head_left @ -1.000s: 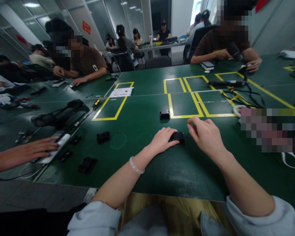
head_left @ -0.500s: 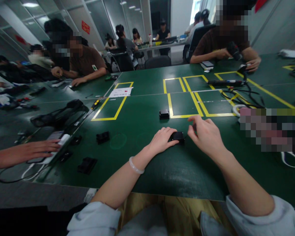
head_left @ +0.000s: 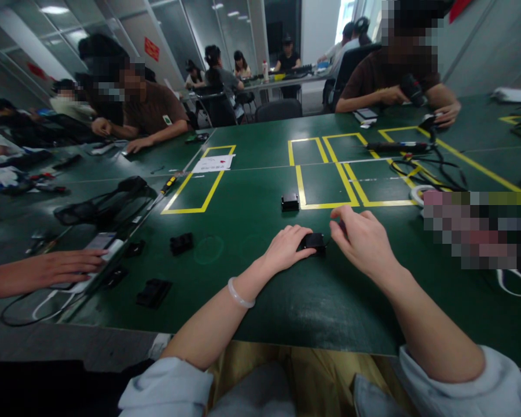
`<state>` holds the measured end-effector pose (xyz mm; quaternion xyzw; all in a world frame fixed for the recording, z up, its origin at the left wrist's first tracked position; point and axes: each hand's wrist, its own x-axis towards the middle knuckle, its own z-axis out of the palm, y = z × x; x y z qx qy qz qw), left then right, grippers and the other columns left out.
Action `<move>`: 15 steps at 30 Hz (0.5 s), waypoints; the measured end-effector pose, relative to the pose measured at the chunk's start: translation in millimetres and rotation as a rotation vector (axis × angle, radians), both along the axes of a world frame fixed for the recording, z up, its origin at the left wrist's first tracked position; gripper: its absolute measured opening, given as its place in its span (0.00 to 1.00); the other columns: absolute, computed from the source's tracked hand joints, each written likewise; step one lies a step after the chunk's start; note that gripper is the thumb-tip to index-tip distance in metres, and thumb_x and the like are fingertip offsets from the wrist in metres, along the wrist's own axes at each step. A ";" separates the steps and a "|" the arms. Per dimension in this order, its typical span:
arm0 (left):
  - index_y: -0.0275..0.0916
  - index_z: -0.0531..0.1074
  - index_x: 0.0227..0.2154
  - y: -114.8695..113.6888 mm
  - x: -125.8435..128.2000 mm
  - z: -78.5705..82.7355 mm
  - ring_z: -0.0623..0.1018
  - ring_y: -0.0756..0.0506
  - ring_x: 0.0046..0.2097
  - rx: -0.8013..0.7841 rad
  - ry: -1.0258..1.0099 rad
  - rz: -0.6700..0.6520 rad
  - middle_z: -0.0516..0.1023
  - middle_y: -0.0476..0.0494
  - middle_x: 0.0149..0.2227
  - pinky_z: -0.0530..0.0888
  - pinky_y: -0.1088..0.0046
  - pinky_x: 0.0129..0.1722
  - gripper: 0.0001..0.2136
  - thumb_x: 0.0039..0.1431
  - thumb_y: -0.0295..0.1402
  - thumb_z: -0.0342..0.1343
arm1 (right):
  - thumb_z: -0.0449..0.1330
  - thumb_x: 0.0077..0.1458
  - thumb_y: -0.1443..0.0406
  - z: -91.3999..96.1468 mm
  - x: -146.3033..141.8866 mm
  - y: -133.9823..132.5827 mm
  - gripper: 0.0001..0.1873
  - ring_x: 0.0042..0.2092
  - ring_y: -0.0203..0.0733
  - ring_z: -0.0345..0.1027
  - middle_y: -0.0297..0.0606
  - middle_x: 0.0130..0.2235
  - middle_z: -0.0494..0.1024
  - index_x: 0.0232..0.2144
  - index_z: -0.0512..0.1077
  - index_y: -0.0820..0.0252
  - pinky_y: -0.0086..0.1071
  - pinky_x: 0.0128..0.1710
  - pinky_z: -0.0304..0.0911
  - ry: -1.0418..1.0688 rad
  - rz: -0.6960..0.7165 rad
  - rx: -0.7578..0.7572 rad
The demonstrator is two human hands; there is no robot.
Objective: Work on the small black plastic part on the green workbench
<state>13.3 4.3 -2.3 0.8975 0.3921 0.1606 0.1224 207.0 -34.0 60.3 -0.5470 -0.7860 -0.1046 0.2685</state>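
Observation:
My left hand [head_left: 285,248] is closed around the left side of a small black box-shaped part [head_left: 315,241], which rests on the green table. Just right of that part, my right hand [head_left: 363,238] is raised with its fingers curled in a pinch. Something small and dark shows between those fingers, too indistinct to name, and a thin dark line runs toward the part. A second black block [head_left: 290,202] of similar size stands farther back, beside a yellow tape outline.
Several black plastic parts [head_left: 154,292] lie on the left. Another person's hand [head_left: 76,265] rests on a phone there. Yellow tape [head_left: 327,205] marks rectangles on the table. Cables [head_left: 454,168] and a white tape roll [head_left: 421,195] lie right. A person opposite holds a power drill [head_left: 413,90].
My right hand has shifted very slightly, its fingers still curled. My left hand and the black part stay in place. The other person's hand at left has moved a little.

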 end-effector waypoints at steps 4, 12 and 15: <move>0.41 0.63 0.50 0.1 -0.2 0.0 0.69 0.43 0.45 0.010 0.001 -0.002 0.70 0.43 0.46 0.68 0.64 0.46 0.20 0.60 0.45 0.52 | 0.46 0.63 0.58 -1.5 1.7 0.7 0.14 0.27 0.38 0.59 0.34 0.25 0.71 0.33 0.66 0.58 0.31 0.35 0.51 -0.006 0.014 0.006; 0.41 0.64 0.49 -0.7 0.1 0.4 0.69 0.42 0.46 0.003 0.008 0.012 0.70 0.43 0.46 0.68 0.63 0.47 0.19 0.60 0.45 0.53 | 0.46 0.61 0.61 -0.4 3.4 1.3 0.11 0.27 0.38 0.61 0.35 0.26 0.72 0.35 0.66 0.59 0.32 0.36 0.50 -0.011 0.029 0.002; 0.41 0.64 0.49 -0.8 0.1 0.4 0.70 0.42 0.46 0.007 0.013 0.013 0.70 0.43 0.46 0.68 0.64 0.46 0.19 0.60 0.45 0.53 | 0.46 0.62 0.58 1.1 5.5 2.7 0.14 0.27 0.38 0.60 0.35 0.26 0.72 0.32 0.66 0.58 0.32 0.35 0.50 -0.034 0.074 0.001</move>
